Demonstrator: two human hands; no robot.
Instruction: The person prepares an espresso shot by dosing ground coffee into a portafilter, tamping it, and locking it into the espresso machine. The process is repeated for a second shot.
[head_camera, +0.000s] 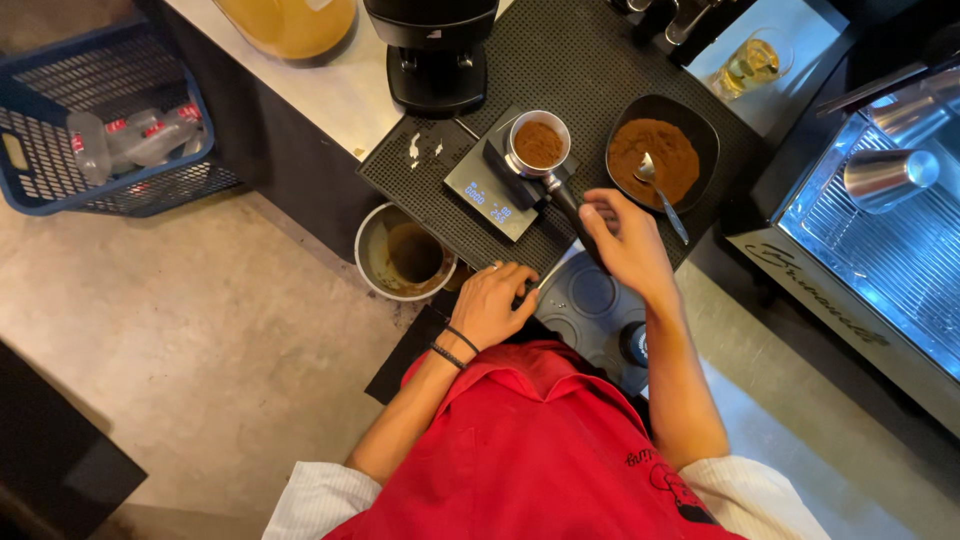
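Right hand (628, 243) closed loosely around the black handle of a portafilter (540, 150), fingers curled over the grip near the desk's (340, 95) near edge. Portafilter basket resting on a small dark scale (492, 185), filled with brown ground coffee, handle running toward the near right. Left hand (495, 300) partly curled, knuckles up, resting at the desk edge; fingertips at a thin silvery tool (553, 270), grip on it not clear. Two dark bands on the left wrist.

Just right of the scale, one black bowl (700, 125) of ground coffee with one metal spoon (660, 195) lying in it, spoon handle pointing near. Under scale and bowl, one black ribbed mat (570, 60). Far of the scale, one black grinder (435, 50). Left of the left hand and below the desk edge, one round pale bin (375, 265) with brown grounds inside. Near the right hand, one grey round-dimpled tamping mat (590, 300).

Far left on the floor, one blue plastic crate (60, 190) holding several clear empty bottles with red labels, count unclear. Far on the desk, one yellowish container (290, 25), cut off by the frame. Far right, one small glass (752, 62) of amber liquid. Right side, one steel espresso machine (890, 260) with a dark script label along its front edge and one steel pitcher (885, 178) on top.
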